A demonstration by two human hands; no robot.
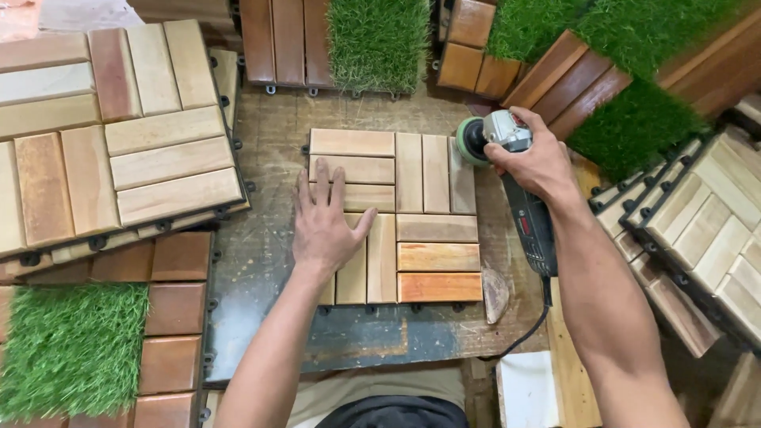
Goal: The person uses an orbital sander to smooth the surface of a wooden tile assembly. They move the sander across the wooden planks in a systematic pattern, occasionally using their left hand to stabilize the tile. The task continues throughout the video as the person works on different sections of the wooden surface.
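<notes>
At the centre of the frame a square wooden deck tile point(394, 215) lies flat on the worn desk point(261, 261), its slats set in four blocks that alternate between lying across and running up and down. The left hand point(325, 224) rests palm down on the tile's left half, fingers spread and pointing toward the top of the frame, pressing on the slats and gripping nothing. The right hand point(535, 158) is wrapped around the body of an angle grinder point(515, 178), whose green sanding disc point(471, 140) sits at the tile's upper right corner; whether the disc touches the wood cannot be told. The grinder's black cord point(536, 325) trails down toward the lower edge of the frame.

In the upper left a stack of pale wooden tiles point(111, 135) lies tilted. Lower left, an artificial grass tile point(71, 349) sits beside reddish-brown tiles point(174, 317). More grass tiles point(379, 40) line the top, and another stack of pale tiles point(705, 230) leans at the right edge.
</notes>
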